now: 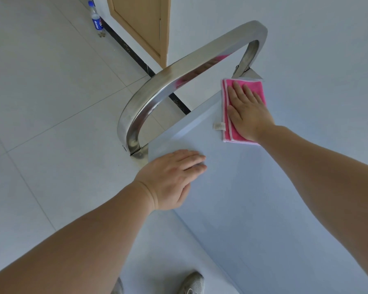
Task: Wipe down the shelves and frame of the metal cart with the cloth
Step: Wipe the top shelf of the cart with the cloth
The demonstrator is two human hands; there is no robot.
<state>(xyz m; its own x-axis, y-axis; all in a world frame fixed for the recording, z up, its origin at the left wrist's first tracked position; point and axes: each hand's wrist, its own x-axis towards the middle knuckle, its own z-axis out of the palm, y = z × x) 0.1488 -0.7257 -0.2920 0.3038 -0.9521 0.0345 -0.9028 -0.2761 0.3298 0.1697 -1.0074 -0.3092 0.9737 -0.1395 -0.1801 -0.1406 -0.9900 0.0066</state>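
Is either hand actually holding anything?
No. The right hand presses flat on the middle of the pink cloth; the left hand rests flat on the top shelf.

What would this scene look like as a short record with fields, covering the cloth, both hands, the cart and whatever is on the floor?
cloth: pink cloth, folded, flat on the top shelf near its far corner
right hand: right hand, fingers straight, presses on the cloth
left hand: left hand, flat on the top shelf's near left edge, holds nothing
cart: top shelf pale and smooth; curved metal handle arches over its far end
floor: pale tiles with a blue-labelled bottle standing by the wooden door
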